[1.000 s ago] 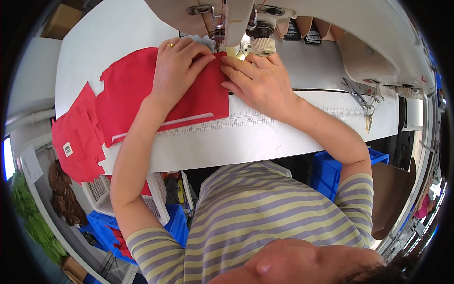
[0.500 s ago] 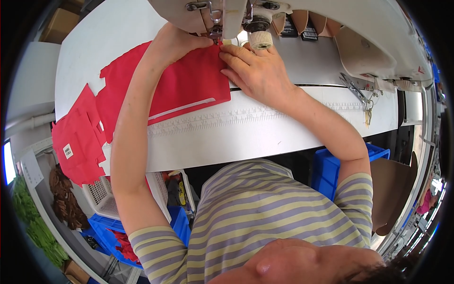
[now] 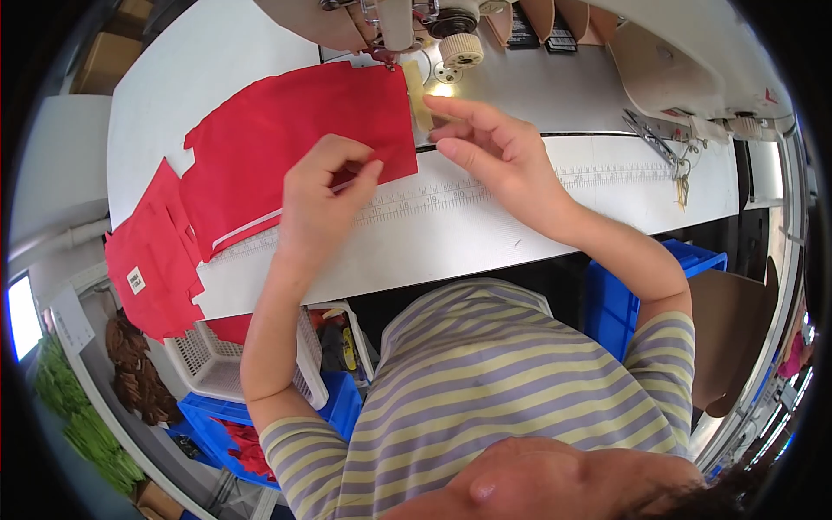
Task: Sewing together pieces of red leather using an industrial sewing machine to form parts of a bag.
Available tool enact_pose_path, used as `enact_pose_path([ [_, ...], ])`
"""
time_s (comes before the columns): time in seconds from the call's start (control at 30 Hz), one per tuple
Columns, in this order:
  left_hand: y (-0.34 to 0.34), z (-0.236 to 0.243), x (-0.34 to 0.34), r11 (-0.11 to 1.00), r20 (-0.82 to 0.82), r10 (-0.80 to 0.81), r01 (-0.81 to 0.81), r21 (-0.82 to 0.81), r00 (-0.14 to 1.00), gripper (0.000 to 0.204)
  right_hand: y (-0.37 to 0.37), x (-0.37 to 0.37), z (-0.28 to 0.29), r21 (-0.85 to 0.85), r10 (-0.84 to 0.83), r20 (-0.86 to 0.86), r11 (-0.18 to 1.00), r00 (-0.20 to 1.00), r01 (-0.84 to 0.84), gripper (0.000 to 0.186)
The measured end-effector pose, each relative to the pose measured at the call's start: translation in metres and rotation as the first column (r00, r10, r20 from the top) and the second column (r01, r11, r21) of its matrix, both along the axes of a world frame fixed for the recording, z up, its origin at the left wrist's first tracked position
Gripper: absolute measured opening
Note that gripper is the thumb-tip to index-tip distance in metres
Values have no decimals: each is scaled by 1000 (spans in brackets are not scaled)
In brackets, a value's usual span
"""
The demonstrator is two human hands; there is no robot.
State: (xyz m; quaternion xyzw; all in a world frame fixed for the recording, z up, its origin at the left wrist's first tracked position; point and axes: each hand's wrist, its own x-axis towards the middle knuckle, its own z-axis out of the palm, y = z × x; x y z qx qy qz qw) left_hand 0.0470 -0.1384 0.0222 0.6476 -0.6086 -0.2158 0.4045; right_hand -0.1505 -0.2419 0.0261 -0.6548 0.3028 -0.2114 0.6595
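A large red fabric piece lies flat on the white table, its right end below the sewing machine's needle area. Along its near edge runs a narrow white strip. Above this edge hovers my left hand, thumb and fingertips pinched together; whatever they may hold is too small to make out. My right hand is raised just right of the cloth, its fingers apart and nothing in them. Beside its fingertips, a yellowish strip sits on the machine bed next to the fabric's right edge.
Another red fabric piece with a white label overhangs the table's left edge. A ruler scale crosses the table. Small scissors lie at right. A white basket and blue crates stand below the table edge.
Both hands have left the needle area and come nearer to me. The left moved down over the cloth's near edge; the right lifted off the fabric and spread its fingers.
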Motion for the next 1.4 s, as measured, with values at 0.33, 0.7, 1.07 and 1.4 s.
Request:
enact_pose_path([
  [0.33, 1, 0, 7, 994, -396, 110, -101, 44, 912, 12, -2, 18, 8, 739, -96, 189, 669, 977, -77, 48],
  [0.7, 4, -2, 0, 964, 151, 10, 31, -263, 989, 19, 14, 27, 2, 132, 131, 24, 982, 991, -133, 13],
  [1.07, 7, -4, -6, 891, 617, 59, 237, -388, 785, 24, 5, 21, 2, 424, 93, 104, 897, 990, -128, 22],
  [1.4, 4, -6, -9, 924, 598, 144, 108, -366, 789, 23, 4, 21, 2, 423, 131, 62, 894, 989, -145, 28],
])
